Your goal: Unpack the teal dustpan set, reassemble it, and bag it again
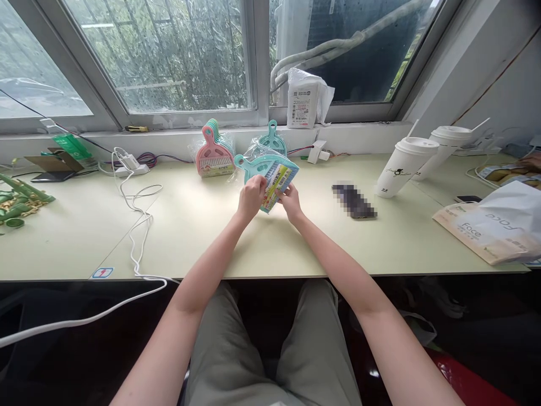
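Presently, in the head view — the only one supplied — both hands meet over the middle of the pale counter [236, 248] and grip one item: a teal mini dustpan-and-brush set [270, 172] in clear wrap with a printed card on its face. The left hand [250, 197] is closed on the set's lower left edge, fingers curled over the card; the right hand [291, 198] pinches the lower right corner, thumb on top. The set is held just clear of the counter, tilted up toward the camera. Its long axis runs from the round-ended handle at upper left down to the broad pan end at lower right; the handle points away from the person and to the left, toward the window. In my judgement the work in hand is handling at the wrapped card end, and it is best done with the left hand kept as the steady clamp while the right works the corner in small moves, since the film looks slippery and the set could twist about its handle. Behind it, a pink stack of like sets [213, 151] and another teal one [273, 140] lean by the sill. To the right lie a blurred dark object [354, 201] and two lidded paper cups [406, 164] — well apart from the hands.
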### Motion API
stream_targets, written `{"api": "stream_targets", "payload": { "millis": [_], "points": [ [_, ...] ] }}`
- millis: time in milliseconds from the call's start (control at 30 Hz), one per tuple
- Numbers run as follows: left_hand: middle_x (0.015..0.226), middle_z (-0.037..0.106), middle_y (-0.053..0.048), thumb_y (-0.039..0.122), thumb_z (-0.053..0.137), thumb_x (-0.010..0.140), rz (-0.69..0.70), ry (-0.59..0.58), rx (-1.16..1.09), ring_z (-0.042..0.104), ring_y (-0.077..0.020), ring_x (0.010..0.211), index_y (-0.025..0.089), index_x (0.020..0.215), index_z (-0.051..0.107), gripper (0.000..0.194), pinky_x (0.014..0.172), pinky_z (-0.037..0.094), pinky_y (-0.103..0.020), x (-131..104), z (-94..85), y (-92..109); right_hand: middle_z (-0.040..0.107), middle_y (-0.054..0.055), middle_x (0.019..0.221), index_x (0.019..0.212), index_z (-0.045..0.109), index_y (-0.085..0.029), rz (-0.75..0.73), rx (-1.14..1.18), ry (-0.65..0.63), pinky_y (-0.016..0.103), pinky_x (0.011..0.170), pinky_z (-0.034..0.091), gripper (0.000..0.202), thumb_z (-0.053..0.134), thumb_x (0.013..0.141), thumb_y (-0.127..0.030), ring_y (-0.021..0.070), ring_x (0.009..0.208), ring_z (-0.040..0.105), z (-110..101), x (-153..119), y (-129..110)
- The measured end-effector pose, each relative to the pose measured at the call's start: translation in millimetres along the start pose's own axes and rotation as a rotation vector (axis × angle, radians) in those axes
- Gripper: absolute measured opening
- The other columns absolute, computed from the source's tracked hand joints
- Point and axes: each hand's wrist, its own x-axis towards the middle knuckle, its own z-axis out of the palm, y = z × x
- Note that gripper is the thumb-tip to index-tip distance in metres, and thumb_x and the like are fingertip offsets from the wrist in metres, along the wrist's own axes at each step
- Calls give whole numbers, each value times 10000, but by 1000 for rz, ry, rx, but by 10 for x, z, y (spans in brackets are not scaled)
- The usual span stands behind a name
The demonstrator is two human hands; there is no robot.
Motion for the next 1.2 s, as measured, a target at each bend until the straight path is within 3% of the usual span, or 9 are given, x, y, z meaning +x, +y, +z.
{"api": "stream_targets", "payload": {
  "millis": [100,200,267,367,633,767,867,1033,1200],
  "points": [
    [1079,622,-85,189,386,985,25,-22,86,618,-185,854,223,1151,570,250,663,472,-273,-40,26,15,705,14,1013,1006,543,-253,10,6,-3,432,844,606,365,758,715,-301,201,950,672,-8,4,13],
    [1079,591,-104,184,398,973,90,-70,219,614,-207,915,222,1090,599,236,627,468,-267,-56,31,18,709,19,989,1012,549,-245,32,14,-15,430,852,602,348,748,728,-281,200,934,678,0,-17,5],
    [1067,582,-116,179,393,967,108,-78,274,595,-232,1007,209,1034,612,232,647,489,-275,-49,23,16,711,17,963,1004,552,-240,45,27,-14,423,848,602,339,749,729,-267,195,911,680,7,-29,-3],
    [1117,569,-133,195,407,962,134,-75,299,548,-258,1115,202,1111,598,242,694,522,-294,-34,15,19,709,14,938,993,552,-233,61,61,7,418,851,601,317,741,740,-247,188,892,686,7,-26,-12],
    [1179,571,-152,129,357,960,203,-87,400,546,-261,1086,195,1404,476,464,857,502,-360,-52,21,64,692,1,897,996,547,-233,72,117,48,406,868,601,304,729,753,-223,176,881,686,-24,9,-25],
    [1165,571,-141,116,345,959,236,-86,360,563,-252,1072,255,1469,433,536,905,475,-377,-58,10,48,681,-2,884,987,553,-228,76,120,55,402,874,601,281,711,756,-207,172,872,684,-26,1,-31],
    [1220,568,-136,126,389,947,261,-69,337,556,-255,1114,300,1395,508,495,933,457,-389,-69,16,45,669,-6,856,968,560,-222,83,100,63,395,865,599,249,692,758,-202,166,851,679,-20,-11,-44],
    [1446,463,-152,141,469,920,287,23,279,449,-298,1324,262,1239,587,360,1015,402,-447,-91,17,79,694,5,902,1022,559,-229,61,68,-1,383,845,599,323,682,725,-196,169,865,680,0,-46,-84],
    [1396,502,-125,116,478,918,310,46,221,426,-258,1361,264,1107,618,278,1045,375,-425,-90,15,60,709,11,956,1022,562,-231,60,79,-48,378,857,599,342,685,703,-216,172,892,685,0,-42,-101]
  ]
}}
